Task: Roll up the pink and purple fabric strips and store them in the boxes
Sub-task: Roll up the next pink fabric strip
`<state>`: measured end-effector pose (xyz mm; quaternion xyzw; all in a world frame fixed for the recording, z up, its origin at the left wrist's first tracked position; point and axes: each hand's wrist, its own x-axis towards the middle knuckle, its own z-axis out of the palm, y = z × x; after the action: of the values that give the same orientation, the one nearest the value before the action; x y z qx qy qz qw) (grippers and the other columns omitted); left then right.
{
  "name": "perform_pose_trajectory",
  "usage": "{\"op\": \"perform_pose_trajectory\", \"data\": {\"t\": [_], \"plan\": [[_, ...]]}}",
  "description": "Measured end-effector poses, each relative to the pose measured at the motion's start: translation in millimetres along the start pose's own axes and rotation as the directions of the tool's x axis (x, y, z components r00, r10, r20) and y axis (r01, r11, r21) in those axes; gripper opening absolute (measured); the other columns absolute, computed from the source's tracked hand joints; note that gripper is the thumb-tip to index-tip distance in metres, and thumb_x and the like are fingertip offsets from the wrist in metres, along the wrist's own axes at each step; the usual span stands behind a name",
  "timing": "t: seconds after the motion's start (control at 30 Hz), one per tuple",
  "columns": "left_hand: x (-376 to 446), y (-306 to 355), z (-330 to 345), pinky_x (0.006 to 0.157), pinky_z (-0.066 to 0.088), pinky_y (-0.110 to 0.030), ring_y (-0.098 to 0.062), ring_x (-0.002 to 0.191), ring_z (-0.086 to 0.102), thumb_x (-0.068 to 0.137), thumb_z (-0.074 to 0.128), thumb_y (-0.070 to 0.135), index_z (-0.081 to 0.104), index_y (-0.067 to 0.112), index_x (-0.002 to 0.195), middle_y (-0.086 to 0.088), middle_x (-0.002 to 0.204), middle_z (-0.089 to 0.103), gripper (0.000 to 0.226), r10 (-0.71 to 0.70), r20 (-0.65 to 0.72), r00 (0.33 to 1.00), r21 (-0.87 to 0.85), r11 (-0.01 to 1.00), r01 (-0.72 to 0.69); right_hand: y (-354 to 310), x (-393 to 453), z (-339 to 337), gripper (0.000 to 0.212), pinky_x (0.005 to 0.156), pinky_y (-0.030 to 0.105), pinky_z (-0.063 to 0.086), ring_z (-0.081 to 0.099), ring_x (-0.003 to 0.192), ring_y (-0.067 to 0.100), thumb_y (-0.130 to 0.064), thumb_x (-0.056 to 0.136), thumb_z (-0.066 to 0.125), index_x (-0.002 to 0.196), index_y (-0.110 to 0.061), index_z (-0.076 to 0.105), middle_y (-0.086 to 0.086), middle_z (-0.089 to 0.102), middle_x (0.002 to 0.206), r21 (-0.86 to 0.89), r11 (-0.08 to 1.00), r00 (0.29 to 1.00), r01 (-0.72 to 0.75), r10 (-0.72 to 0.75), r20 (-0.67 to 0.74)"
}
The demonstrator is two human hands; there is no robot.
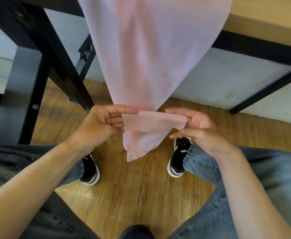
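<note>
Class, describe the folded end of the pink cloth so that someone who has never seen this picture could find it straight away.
Start at the wooden tabletop, where a pink fabric strip hangs down towards the floor. Follow it down to where the left hand and right hand hold it. The folded end is the flat band stretched crosswise between them, while the rest hangs lengthwise.

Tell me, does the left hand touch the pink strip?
Touching. The head view shows the left hand with its fingers curled round the folded edge of the pink strip, no gap between them.
</note>
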<state>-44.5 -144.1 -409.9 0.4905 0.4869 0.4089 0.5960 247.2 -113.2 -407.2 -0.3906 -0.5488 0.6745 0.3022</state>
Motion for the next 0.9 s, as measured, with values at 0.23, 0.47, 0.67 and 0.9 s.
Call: {"op": "perform_pose_trajectory", "data": {"t": [0.23,0.47,0.67,0.9], "plan": [[-5,5,6,0.084,0.061,-0.028,-0.020,0.094,0.077,0.080,0.078,-0.001,0.075,0.011,0.109,-0.003,0.099,0.079,0.032,0.140,-0.085,0.986,0.115,0.985,-0.130,-8,-1,8,0.043,0.079,0.026,0.058,0.073,0.097,0.015,0.014,0.089,0.066,0.111,-0.021,0.075,0.000,0.078,0.107,-0.129,0.992,0.994,0.016,-0.030,-0.102],[-3,10,-1,0.089,0.060,-0.030,-0.018,0.110,0.072,0.081,0.070,-0.018,0.072,0.014,0.116,0.002,0.115,0.076,0.047,0.150,0.068,0.986,0.129,0.979,-0.158,-13,-1,8,0.024,0.076,0.029,0.062,0.075,0.101,0.022,-0.011,0.089,0.064,0.102,-0.023,0.081,0.003,0.077,0.109,-0.035,0.999,0.993,0.004,-0.008,-0.118],[-3,9,5,0.078,0.062,-0.029,-0.022,0.090,0.077,0.086,0.072,0.004,0.076,0.008,0.103,-0.004,0.096,0.079,0.017,0.202,-0.048,0.978,0.162,0.968,-0.192,-13,-1,12,0.029,0.076,0.038,0.064,0.076,0.095,0.033,-0.029,0.098,0.054,0.112,-0.012,0.073,0.014,0.078,0.101,-0.071,0.997,0.990,0.021,-0.031,-0.138],[-5,15,9,0.057,0.054,-0.026,-0.013,0.060,0.065,0.097,0.062,0.019,0.077,0.012,0.083,0.008,0.072,0.072,0.022,0.260,-0.069,0.963,0.313,0.922,-0.226,-17,-1,11,0.010,0.065,0.033,0.060,0.072,0.069,0.029,-0.019,0.088,0.070,0.090,-0.019,0.079,0.013,0.076,0.081,-0.084,0.994,0.967,0.073,-0.092,-0.240]]}}
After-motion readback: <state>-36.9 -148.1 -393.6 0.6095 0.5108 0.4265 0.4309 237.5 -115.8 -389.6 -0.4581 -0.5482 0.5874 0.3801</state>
